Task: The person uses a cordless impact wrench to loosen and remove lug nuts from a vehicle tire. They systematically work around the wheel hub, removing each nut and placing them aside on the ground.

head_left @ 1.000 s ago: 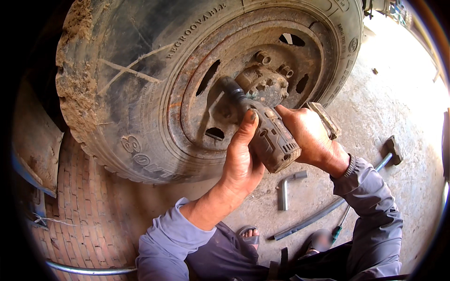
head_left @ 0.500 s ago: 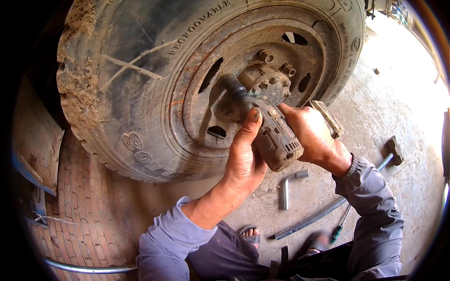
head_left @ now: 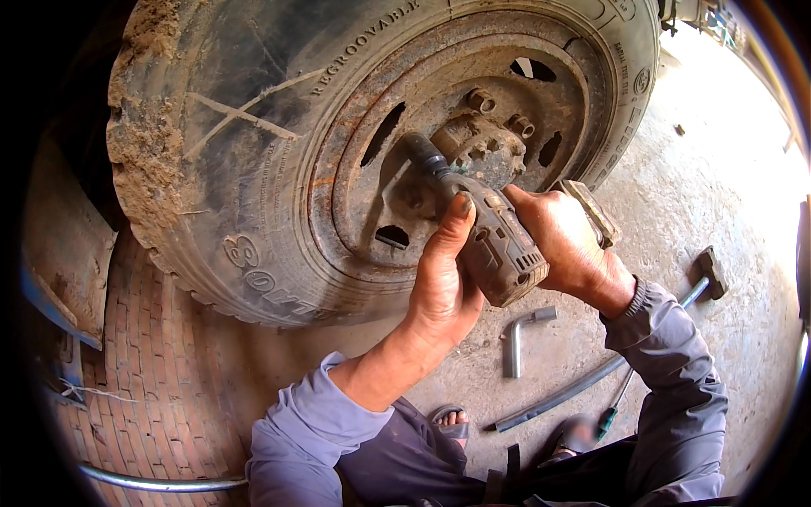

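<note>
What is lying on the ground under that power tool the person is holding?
Below the power tool lie an L-shaped wrench and a long metal bar on the concrete floor. The bar's lower end meets a sandalled foot; the sleeve hides anything further right.

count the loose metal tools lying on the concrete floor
3, perhaps more hidden by the arms: bent silver L-shaped wrench, long grey metal bar, hammer-like dark-headed tool at right.

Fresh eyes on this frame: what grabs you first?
The big muddy tyre with its rusty rim fills the upper left. At the hub, the left hand and right hand grip a grey power wrench, its socket pushed against the wheel nuts. Loose tools lie on the concrete at lower right, including an L-shaped wrench.
</note>
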A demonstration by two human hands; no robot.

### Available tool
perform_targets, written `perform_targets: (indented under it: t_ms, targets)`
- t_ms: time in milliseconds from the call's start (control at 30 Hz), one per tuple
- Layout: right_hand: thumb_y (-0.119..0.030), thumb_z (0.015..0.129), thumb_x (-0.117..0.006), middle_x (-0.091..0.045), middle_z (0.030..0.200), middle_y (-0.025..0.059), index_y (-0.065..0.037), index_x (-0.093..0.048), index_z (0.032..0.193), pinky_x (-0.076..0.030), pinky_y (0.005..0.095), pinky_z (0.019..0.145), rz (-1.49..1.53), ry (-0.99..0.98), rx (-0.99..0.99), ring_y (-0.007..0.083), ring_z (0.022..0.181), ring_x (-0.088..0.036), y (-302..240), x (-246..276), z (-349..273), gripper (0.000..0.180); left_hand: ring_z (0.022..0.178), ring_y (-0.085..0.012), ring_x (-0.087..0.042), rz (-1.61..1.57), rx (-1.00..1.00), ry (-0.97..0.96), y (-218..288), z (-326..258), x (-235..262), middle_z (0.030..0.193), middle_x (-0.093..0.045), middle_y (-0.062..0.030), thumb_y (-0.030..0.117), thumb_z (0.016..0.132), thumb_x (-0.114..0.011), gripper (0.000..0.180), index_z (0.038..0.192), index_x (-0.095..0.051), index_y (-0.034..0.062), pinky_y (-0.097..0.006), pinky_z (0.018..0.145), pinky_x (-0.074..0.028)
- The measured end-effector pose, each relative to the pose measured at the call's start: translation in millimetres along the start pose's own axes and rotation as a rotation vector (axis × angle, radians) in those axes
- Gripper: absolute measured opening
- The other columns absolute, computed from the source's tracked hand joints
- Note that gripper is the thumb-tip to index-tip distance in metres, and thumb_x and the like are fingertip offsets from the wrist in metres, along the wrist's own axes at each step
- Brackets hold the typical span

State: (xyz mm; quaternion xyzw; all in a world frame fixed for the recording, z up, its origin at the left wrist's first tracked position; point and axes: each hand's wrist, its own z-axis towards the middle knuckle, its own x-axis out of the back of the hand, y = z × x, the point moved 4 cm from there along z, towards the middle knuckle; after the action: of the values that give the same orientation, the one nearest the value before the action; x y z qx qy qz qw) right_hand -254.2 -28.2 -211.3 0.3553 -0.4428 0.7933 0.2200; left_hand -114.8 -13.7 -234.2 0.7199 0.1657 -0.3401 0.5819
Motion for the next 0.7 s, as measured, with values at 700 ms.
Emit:
perform_targets:
  t_ms: [700]
  targets:
    - [-0.018,0.073,-0.073,-0.066,0.074,0.0228,-0.002,-0.056,0.091,-0.054,0.0478,0.068,-0.005,0.006,0.012,0.0417,0.077,-0.068,1.5,-0.9,0.5,0.029,0.107,-0.02,-0.061,-0.001,0.003,0.004,-0.3,-1.5,-0.9,0.114,-0.063,-0.0053,0.048,0.092,-0.067,0.052,0.125,-0.055,0.0092,-0.039,0.097,-0.051]
